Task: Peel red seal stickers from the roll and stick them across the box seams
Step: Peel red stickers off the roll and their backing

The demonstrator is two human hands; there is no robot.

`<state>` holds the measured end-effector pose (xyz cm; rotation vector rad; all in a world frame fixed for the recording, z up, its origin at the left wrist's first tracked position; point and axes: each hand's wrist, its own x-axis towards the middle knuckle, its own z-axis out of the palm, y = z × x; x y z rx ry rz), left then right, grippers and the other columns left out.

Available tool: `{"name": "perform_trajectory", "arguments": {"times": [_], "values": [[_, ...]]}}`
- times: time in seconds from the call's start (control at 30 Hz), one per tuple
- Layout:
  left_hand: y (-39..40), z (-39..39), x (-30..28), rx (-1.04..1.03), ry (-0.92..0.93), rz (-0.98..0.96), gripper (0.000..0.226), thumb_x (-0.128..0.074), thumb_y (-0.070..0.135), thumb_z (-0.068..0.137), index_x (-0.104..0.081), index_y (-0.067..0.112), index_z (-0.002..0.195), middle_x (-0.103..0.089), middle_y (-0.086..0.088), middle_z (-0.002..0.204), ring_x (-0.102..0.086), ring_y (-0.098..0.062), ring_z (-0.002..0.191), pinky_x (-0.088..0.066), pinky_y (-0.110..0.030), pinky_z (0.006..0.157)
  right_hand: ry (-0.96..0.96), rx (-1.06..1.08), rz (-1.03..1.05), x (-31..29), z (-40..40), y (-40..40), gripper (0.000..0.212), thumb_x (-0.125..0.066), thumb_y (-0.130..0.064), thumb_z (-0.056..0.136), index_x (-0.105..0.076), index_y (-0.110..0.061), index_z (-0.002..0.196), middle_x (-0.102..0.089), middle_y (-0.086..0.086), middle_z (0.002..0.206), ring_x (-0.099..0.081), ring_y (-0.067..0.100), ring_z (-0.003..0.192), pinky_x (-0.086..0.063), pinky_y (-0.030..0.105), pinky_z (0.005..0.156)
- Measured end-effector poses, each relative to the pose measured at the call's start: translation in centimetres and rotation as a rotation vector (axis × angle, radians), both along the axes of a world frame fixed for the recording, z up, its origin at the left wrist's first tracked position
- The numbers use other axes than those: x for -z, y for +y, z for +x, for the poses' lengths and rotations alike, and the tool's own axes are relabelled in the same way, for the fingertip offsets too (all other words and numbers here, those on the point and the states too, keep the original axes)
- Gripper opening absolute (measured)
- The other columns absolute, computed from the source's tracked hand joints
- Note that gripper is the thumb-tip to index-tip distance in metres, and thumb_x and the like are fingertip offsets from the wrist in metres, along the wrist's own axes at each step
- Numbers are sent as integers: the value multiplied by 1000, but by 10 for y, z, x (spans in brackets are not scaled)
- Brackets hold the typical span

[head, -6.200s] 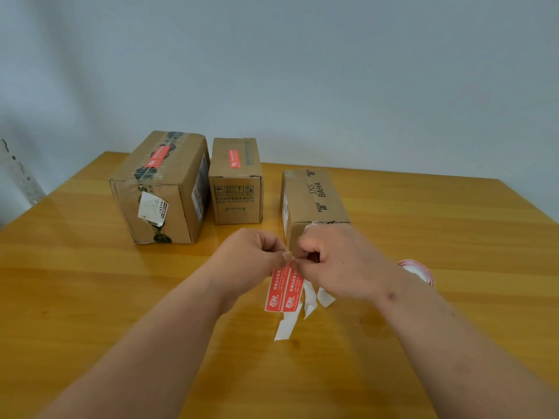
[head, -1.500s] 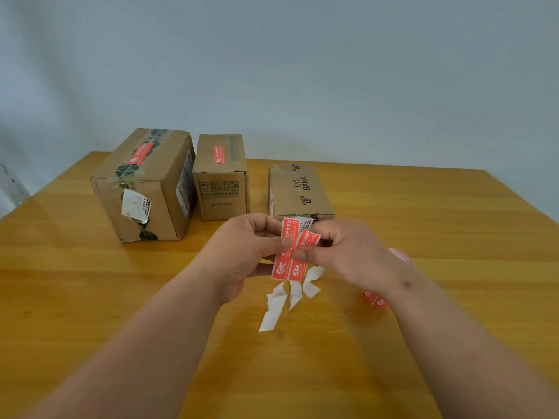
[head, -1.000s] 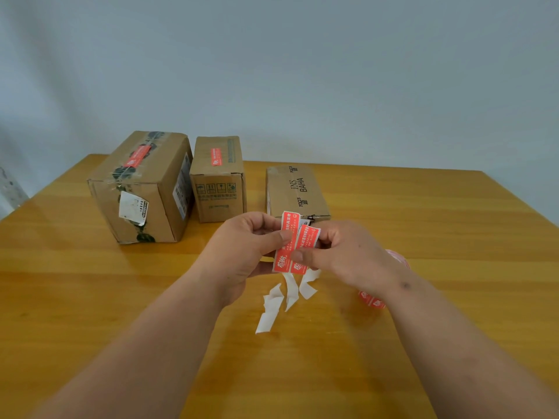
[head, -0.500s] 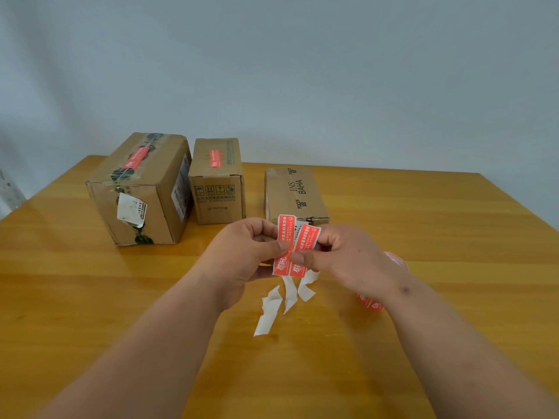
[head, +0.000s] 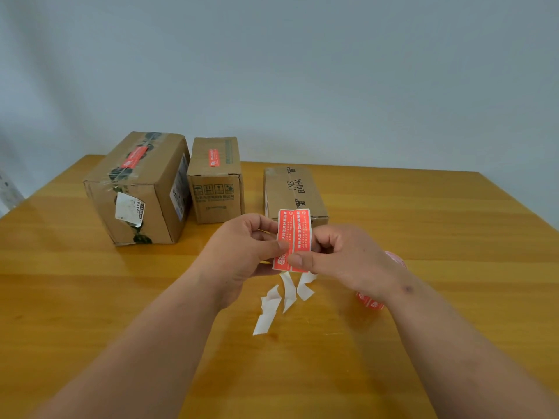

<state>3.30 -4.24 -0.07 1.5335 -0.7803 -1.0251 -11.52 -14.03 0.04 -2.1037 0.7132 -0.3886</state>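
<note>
— Where are the stickers?
— Two red printed seal stickers (head: 292, 238), upright above the wooden table (head: 423, 225), pinched between the left hand (head: 242, 252) and right hand (head: 341, 258).
— Fingers?
— Curled, thumbs pressing the strip's lower half.

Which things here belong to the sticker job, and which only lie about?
Job:
- red stickers, pinched by left hand and right hand
- sticker roll
- unsealed box
- large box and middle box, each bearing a red sticker

Lying about:
- white backing strips on the table
</note>
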Motion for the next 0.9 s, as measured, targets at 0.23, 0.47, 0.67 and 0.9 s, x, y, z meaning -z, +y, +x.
{"name": "perform_trajectory", "arguments": {"times": [0.23,0.47,0.67,0.9], "values": [[0,-2,2,61,-49,21,24,-70,14,86,-63,15,108,-76,-7,91,-74,-19,86,-60,-38,78,21,-8,-6,1,1,-2,21,-74,-33,79,-71,-16,89,-69,12,86,-65,31,84,-52,46,79],[0,-2,-2,68,-98,6,26,-73,9,83,-63,12,107,-76,-8,87,-75,-20,82,-60,-38,78,13,-33,20,-4,-1,-3,22,-69,-35,84,-70,-15,95,-70,14,93,-66,33,88,-51,54,83],[0,-2,-1,101,17,-13,29,-69,5,84,-62,9,112,-76,-12,92,-74,-25,88,-58,-42,84,43,-29,11,-6,-4,-3,17,-70,-29,83,-71,-16,94,-71,11,90,-65,32,86,-51,52,85],[-1,0,5,87,135,-14,31,-68,4,85,-59,7,115,-75,-15,95,-73,-28,91,-58,-39,79,15,-10,-15,-1,-3,-1,18,-68,-32,85,-71,-24,100,-73,-1,93,-67,15,87,-53,41,85]]}}
